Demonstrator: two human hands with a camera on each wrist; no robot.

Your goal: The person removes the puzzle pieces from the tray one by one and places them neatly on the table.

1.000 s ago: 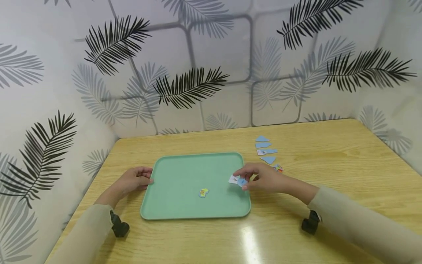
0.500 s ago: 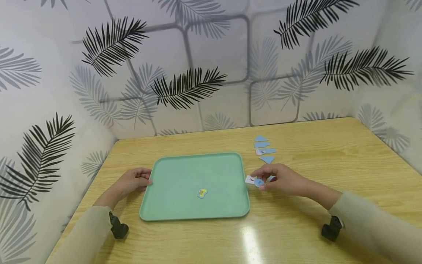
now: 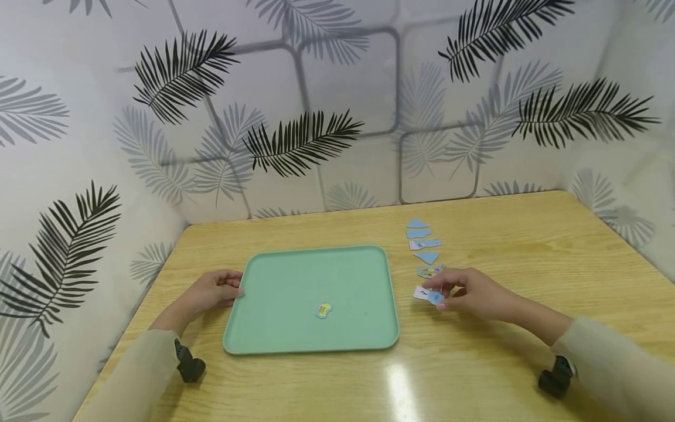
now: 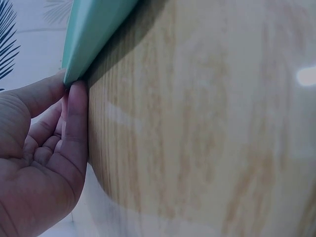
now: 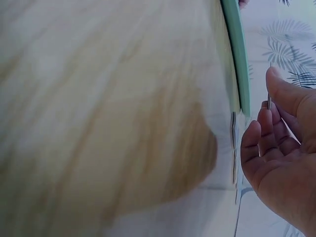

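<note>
The left hand [image 3: 217, 291] is at the left side of a mint-green tray [image 3: 274, 340]. In the left wrist view its thumb and index finger pinch the tray's rim [image 4: 81, 54]. To the right of the tray, the right hand [image 3: 474, 295] pinches a flat white-and-blue puzzle piece [image 3: 422, 292] between thumb and fingers. The right wrist view shows this piece edge-on as a thin sliver [image 5: 269, 101] at the fingertips. A small yellow puzzle piece with a pale blue border [image 3: 324, 310] lies in the tray.
Beyond the right hand, several puzzle pieces form a column on the wooden table [image 3: 501, 234]: a colourful piece [image 3: 427, 272], a blue triangle [image 3: 428, 257], a white-and-blue strip [image 3: 425, 244] and more blue ones. A leaf-patterned wall [image 3: 364, 164] stands behind the table.
The right hand has carried the white-and-blue puzzle piece rightward, from over the tray to the table beside it. The left hand keeps its place at the rim.
</note>
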